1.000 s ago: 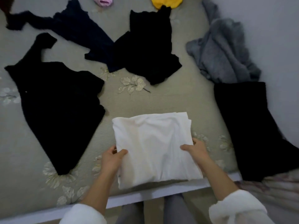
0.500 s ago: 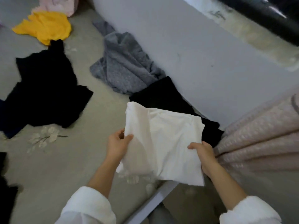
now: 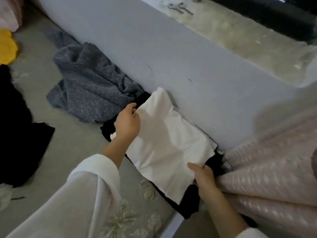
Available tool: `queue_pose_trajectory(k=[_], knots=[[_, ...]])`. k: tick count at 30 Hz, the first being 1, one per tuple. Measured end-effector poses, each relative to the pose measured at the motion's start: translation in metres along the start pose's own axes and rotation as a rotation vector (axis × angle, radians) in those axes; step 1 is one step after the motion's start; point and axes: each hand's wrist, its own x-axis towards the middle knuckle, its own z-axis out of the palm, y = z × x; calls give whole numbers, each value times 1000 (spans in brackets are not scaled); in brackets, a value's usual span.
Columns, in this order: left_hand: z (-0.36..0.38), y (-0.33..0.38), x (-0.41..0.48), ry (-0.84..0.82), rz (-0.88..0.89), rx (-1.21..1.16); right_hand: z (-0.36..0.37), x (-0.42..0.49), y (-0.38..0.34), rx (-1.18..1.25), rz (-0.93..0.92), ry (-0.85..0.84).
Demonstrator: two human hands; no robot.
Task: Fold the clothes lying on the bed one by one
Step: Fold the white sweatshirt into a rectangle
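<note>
White folded garment [image 3: 168, 145] is now over on the right side of the bed [image 3: 68, 143], spread across the black folded piece [image 3: 192, 210] that sits right along the wall [image 3: 171, 57]. A second ago it was flat near the bed's front edge, and half a second ago it was up in the air between the hands, so it has been carried across and lowered. Its far corner touches the wall. I can't tell if its full weight is down yet.

Both hands still have it. The left hand [image 3: 127, 122] has its fingers curled round the left edge, and the right hand [image 3: 204, 176] pinches the near edge with the thumb on top.

The grey sweater [image 3: 89, 90] lies crumpled just beside the black piece, same as before. The pink blanket [image 3: 265, 169] is bunched up against the right hand. Another black garment [image 3: 18, 134] and a yellow one [image 3: 6, 47] are off to the left.
</note>
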Motion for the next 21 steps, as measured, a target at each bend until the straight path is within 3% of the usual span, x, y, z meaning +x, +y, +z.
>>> queue_pose_trajectory(k=[4,6,8,12,15,21], knots=[[40,-29,-15,-178,92,375,5,11,0,-562,-264,305],[56,-49,-26,-319,122,484,13,9,-3,-874,-484,252],[71,-66,-33,-421,90,564,23,15,-4,-1101,-619,70],[86,-90,-42,-411,50,606,33,40,13,-1346,-530,-199],[92,-106,-54,-375,105,603,34,53,27,-1418,-487,-202],[97,-110,-49,-464,89,648,44,52,26,-1537,-442,-185]])
